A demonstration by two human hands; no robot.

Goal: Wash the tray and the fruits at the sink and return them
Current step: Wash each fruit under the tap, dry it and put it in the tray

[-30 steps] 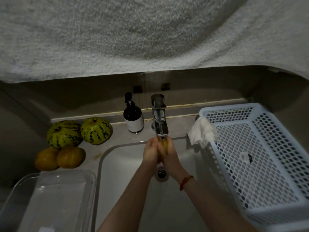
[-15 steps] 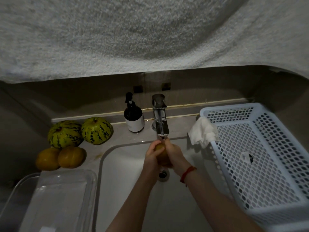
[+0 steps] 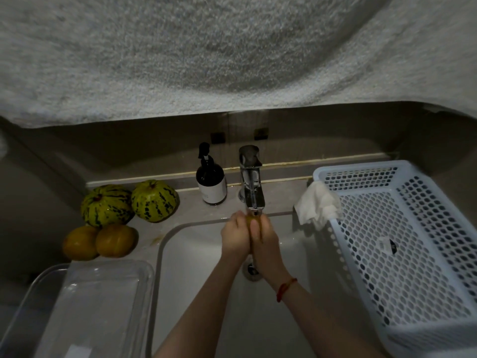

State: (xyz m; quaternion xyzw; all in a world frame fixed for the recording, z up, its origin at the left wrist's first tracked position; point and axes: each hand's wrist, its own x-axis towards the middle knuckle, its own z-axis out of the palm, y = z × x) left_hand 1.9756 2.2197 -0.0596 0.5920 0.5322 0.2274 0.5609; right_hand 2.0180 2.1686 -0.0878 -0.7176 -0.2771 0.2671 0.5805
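Both hands meet directly under the spout of the chrome single-lever tap (image 3: 251, 182), over the white sink basin (image 3: 196, 254). The left hand (image 3: 235, 237) and the right hand (image 3: 265, 241) are cupped against each other with their fingers curled round a small yellow-orange round fruit (image 3: 249, 218), of which only a sliver shows between the fingertips, just below the spout. I cannot tell from this dim view whether water is running.

Left of the tap, on the grey counter (image 3: 152, 236), two green-and-yellow striped round melons (image 3: 130, 202) sit side by side, and nearer the camera two orange round fruits (image 3: 99, 242) touch each other. Further to the left of the tap and closer still lies the clear rectangular plastic tray (image 3: 103, 301), just beside the basin's edge. A dark pump bottle with a white label (image 3: 211, 179) stands just left of the tap. Right of the tap sits a pale blue perforated plastic basket (image 3: 402, 241) with a crumpled white cloth (image 3: 318, 205) over its near corner.

The fruit in hand looks small, firm and smooth-skinned, so wet it will likely be slippery; wrapping it with both palms is the safe hold. The striped melons look heavier and would want a two-handed grip under their bellies. The tray seems light and stiff, best taken by its rim.
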